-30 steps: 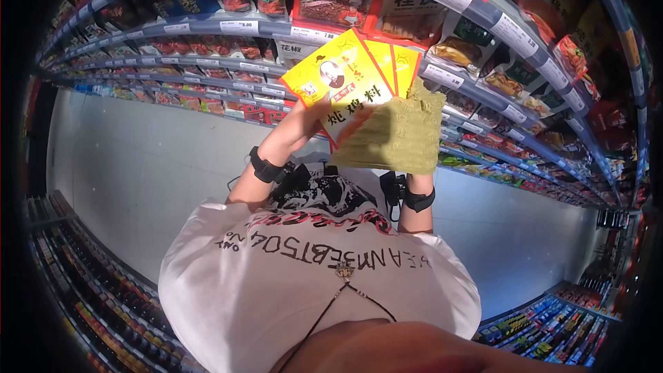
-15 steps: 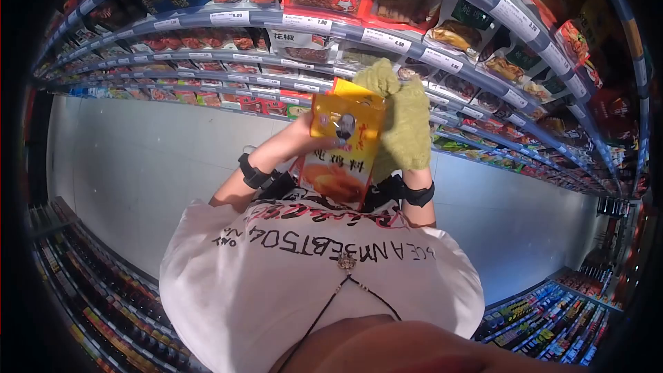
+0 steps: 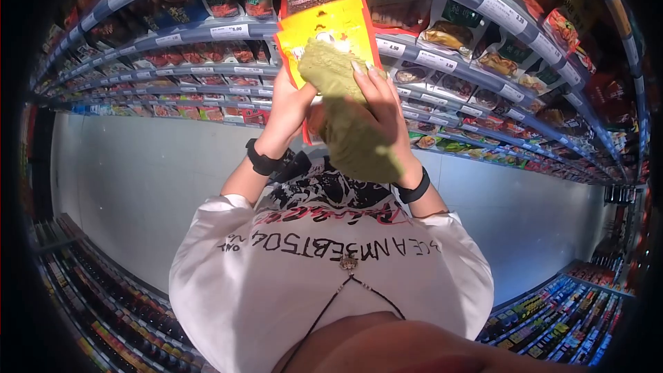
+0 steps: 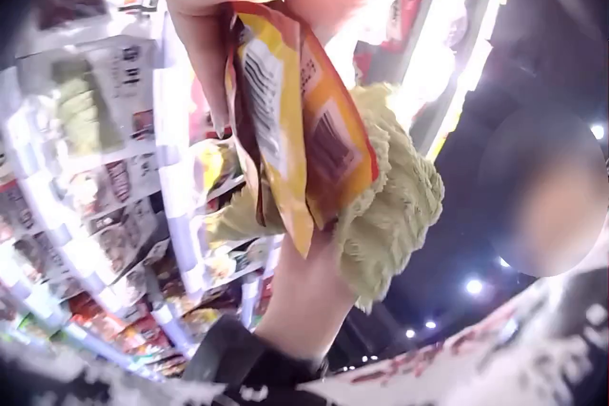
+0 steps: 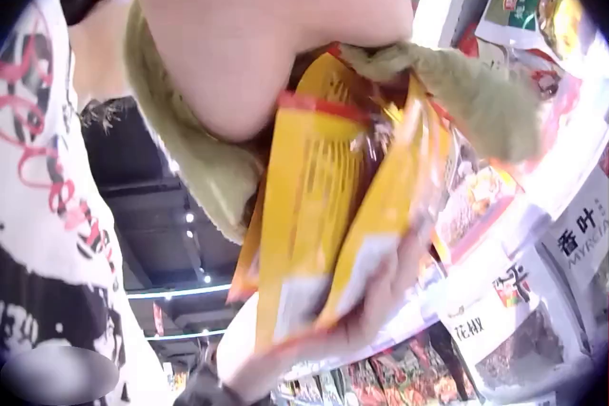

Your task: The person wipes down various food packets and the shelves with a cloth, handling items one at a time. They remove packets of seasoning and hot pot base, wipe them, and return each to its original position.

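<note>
My left hand (image 3: 289, 107) grips several yellow-and-red seasoning packets (image 3: 338, 19) from the left side, holding them up before the shelf. In the left wrist view the packets (image 4: 271, 111) fan apart at their edges under that hand. My right hand (image 3: 385, 107) holds a crumpled yellow-green cloth (image 3: 335, 86) against the front of the packets, its fingers bent over the cloth. The cloth covers most of the top packet's print. Seen from the right wrist, the left hand's fingers (image 5: 385, 287) support the packets (image 5: 314, 197) from the far side.
Curved shelves (image 3: 242, 30) with price labels and bagged spices run across just beyond the hands. Pale floor (image 3: 138, 173) lies below on both sides. Racks of bottles (image 3: 117, 311) stand behind the person on the left.
The packets tipped down toward the shirt, then rose again toward the shelf, a little left of before. The cloth went from the right of the packets to across their front, uncovering the right hand.
</note>
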Motion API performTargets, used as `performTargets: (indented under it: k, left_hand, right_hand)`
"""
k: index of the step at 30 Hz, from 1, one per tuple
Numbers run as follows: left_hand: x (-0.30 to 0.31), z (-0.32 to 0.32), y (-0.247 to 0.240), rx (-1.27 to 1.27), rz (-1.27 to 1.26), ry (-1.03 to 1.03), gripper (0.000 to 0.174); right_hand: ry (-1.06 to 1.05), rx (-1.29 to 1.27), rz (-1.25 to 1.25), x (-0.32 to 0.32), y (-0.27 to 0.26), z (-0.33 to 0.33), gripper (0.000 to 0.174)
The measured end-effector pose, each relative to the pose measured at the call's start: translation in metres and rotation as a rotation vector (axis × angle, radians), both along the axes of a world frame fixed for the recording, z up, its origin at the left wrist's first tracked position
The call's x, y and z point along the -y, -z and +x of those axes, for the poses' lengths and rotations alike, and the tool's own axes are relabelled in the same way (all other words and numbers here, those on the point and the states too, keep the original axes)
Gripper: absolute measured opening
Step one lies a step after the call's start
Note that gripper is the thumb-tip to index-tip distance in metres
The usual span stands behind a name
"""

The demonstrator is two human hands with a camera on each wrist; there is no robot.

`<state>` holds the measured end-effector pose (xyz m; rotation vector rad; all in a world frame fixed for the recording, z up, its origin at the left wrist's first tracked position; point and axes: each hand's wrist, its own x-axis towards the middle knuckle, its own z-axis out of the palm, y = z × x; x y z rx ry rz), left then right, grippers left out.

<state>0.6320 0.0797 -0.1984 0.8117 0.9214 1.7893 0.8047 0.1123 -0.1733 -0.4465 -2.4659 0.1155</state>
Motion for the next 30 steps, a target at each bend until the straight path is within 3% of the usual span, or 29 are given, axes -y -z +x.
performTargets:
  k: [3,5,7,8,9,10,12,14,15,18,20,22,23,25,27,29,30]
  left_hand:
    - [-0.002,0.001,-0.037,-0.173,0.174,-0.210,0.039]
    - [0.000,0.007,-0.050,-0.135,0.215,-0.199,0.045]
    - [0.001,0.027,-0.060,-0.136,0.230,-0.151,0.042]
    - [-0.001,0.038,-0.060,-0.118,0.254,-0.109,0.040]
    - [-0.003,0.047,-0.058,-0.085,0.171,0.008,0.054]
    - [-0.007,0.061,-0.060,0.000,0.245,0.039,0.049]
    - [-0.020,0.084,-0.061,-0.073,0.353,0.020,0.041]
    - [-0.031,0.092,-0.054,-0.367,0.324,0.165,0.055]
    - [-0.034,0.095,-0.058,-0.402,0.305,0.174,0.054]
    - [-0.038,0.104,-0.058,-0.274,0.349,0.197,0.049]
    - [-0.048,0.100,-0.041,-0.534,0.254,0.164,0.045]
    - [-0.048,0.098,-0.053,-0.521,0.291,0.188,0.043]
    - [-0.053,0.096,-0.051,-0.600,0.355,0.174,0.043]
    - [-0.055,0.097,-0.053,-0.677,0.418,0.163,0.043]
    - [-0.051,0.100,-0.055,-0.535,0.259,0.192,0.043]
    - [-0.053,0.102,-0.052,-0.501,0.270,0.209,0.043]
    - [-0.053,0.103,-0.051,-0.465,0.281,0.224,0.044]
  right_hand:
    - [0.065,-0.292,-0.061,0.003,0.014,-0.001,0.061]
    - [0.042,-0.657,-0.437,0.005,0.016,-0.003,0.071]
    - [0.047,-0.825,-0.633,0.007,0.024,0.000,0.067]
    - [0.075,-0.831,-0.660,0.008,0.029,0.004,0.065]
    - [0.115,-0.832,-0.650,0.009,0.035,0.007,0.064]
    - [0.154,-0.828,-0.635,0.008,0.040,0.011,0.062]
    - [0.244,-0.836,-0.555,0.000,0.051,0.018,0.058]
    - [0.330,-0.853,-0.451,-0.017,0.059,0.025,0.055]
    - [0.365,-0.862,-0.408,-0.023,0.063,0.030,0.053]
    - [0.474,-0.835,-0.265,-0.038,0.074,0.048,0.048]
    - [0.542,-0.787,-0.177,-0.042,0.074,0.056,0.044]
    - [0.558,-0.779,-0.165,-0.039,0.062,0.059,0.043]
    - [0.370,-0.948,-0.359,-0.036,0.055,0.061,0.042]
    - [0.329,-0.976,-0.430,-0.035,0.060,0.065,0.040]
    - [0.249,-1.029,-0.503,-0.035,0.064,0.067,0.040]
    - [0.188,-1.066,-0.541,-0.039,0.078,0.072,0.041]
    - [0.401,-0.920,-0.310,-0.046,0.096,0.081,0.042]
